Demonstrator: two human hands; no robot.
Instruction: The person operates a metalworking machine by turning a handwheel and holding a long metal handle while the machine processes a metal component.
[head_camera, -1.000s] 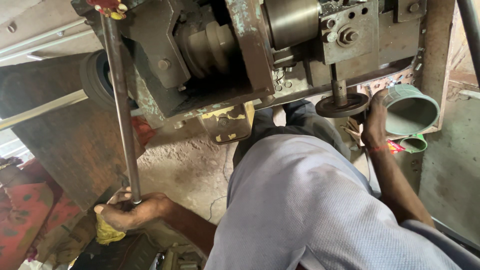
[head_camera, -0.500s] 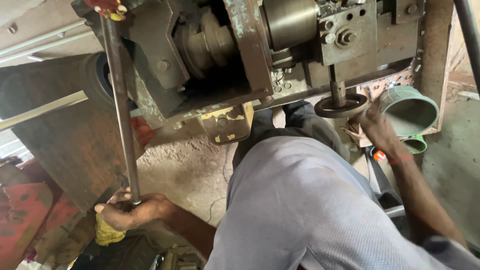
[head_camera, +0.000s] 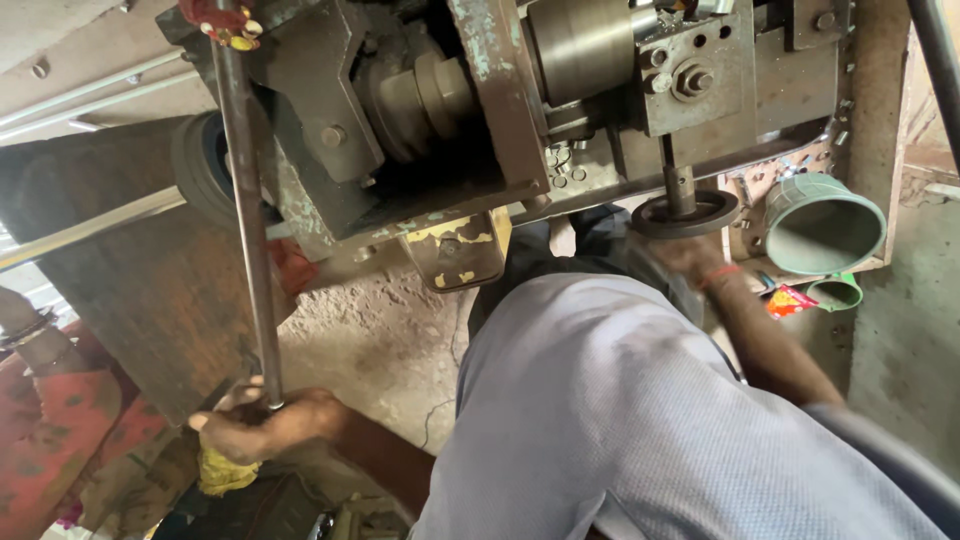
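We close our left hand (head_camera: 262, 425) around the lower end of the long steel rod (head_camera: 243, 215), with a yellow cloth (head_camera: 222, 472) just below the fist. The rod's long axis runs near vertical in view, its upper end pointing at the red fitting (head_camera: 215, 14) on the machine (head_camera: 480, 110). Our right hand (head_camera: 690, 255) rests under the dark handwheel (head_camera: 686, 212); we cannot tell whether it grips. A green funnel (head_camera: 822, 225) sits near.

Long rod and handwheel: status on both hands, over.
Left hand gripping long rod at its lower end, yellow rag beneath. Right hand just under handwheel. Nothing blocking.
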